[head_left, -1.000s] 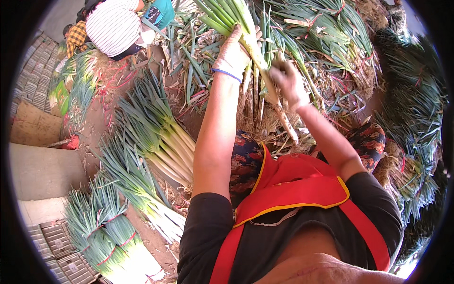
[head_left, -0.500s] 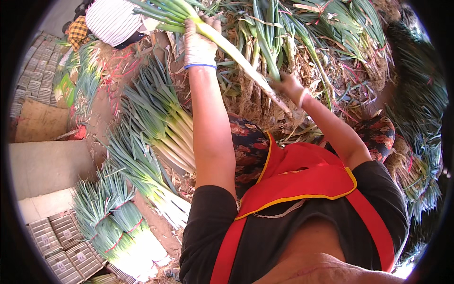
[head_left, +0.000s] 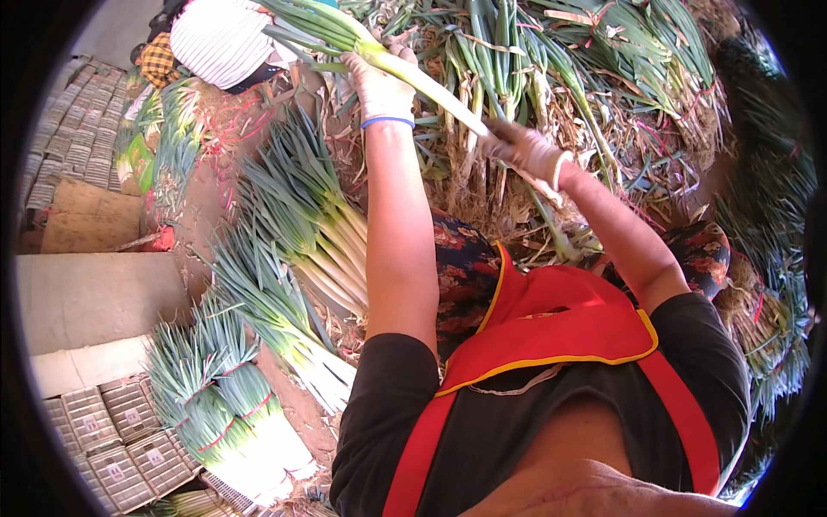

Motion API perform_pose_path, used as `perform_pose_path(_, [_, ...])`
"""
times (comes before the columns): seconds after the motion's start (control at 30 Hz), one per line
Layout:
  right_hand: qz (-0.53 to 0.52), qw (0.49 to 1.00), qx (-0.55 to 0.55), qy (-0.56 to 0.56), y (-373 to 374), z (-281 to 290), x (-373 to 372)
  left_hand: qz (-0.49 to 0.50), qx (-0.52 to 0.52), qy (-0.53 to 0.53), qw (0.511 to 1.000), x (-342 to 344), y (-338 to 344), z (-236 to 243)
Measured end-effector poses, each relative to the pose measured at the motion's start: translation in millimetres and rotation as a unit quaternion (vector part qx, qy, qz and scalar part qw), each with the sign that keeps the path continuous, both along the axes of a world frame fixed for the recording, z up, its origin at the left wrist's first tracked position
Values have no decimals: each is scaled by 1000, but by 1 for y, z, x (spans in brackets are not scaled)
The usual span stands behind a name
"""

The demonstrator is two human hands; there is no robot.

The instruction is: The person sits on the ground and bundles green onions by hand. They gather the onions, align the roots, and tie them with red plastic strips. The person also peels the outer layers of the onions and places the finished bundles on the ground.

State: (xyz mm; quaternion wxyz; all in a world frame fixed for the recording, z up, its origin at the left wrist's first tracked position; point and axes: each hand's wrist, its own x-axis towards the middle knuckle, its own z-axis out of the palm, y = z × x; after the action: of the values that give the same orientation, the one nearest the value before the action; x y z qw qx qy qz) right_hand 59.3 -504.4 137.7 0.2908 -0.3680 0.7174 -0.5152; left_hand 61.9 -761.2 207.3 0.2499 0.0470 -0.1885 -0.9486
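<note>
Tied bundles (head_left: pixel 245 401) lie at lower left, while at upper centre the left hand (head_left: pixel 383 86) has its gloved fingers wrapped round a leek (head_left: pixel 441 95) just below the leaves (head_left: pixel 323 26), the stem (head_left: pixel 465 117) slanting down rightward. It looks light — firm along the pale stem, softer and easily torn in the leaves — so the stem seems the best hold. Farther right, the right hand (head_left: pixel 532 153) curls its gloved fingers at the lower stem, too blurred to tell how tightly, below heaped leeks (head_left: pixel 624 65) at upper right.
</note>
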Motion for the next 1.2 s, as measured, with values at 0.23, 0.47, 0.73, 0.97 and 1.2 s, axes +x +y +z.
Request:
perform_pose_path(0.23, [-237, 970, -42, 38, -38, -4, 19, -53, -170, -121, 976, -14, 25, -31])
perform_pose_path(0.47, [-306, 940, 20, 152, -9, 56, -42, -277, -422, -322, 801, -15, 87, -56])
perform_pose_path(0.73, [-252, 963, -40, -84, 21, 40, 12, -32, -553, -196, 809, -14, 25, -38])
perform_pose_path(0.97, [-196, 968, 140, 67, 4, 13, 16, -98, -67, -52, 992, -18, 32, -22])
perform_pose_path(1.2, [-302, 918, 130, 222, -64, 38, -10, -99, -30, -59, 993, -20, 43, -22])
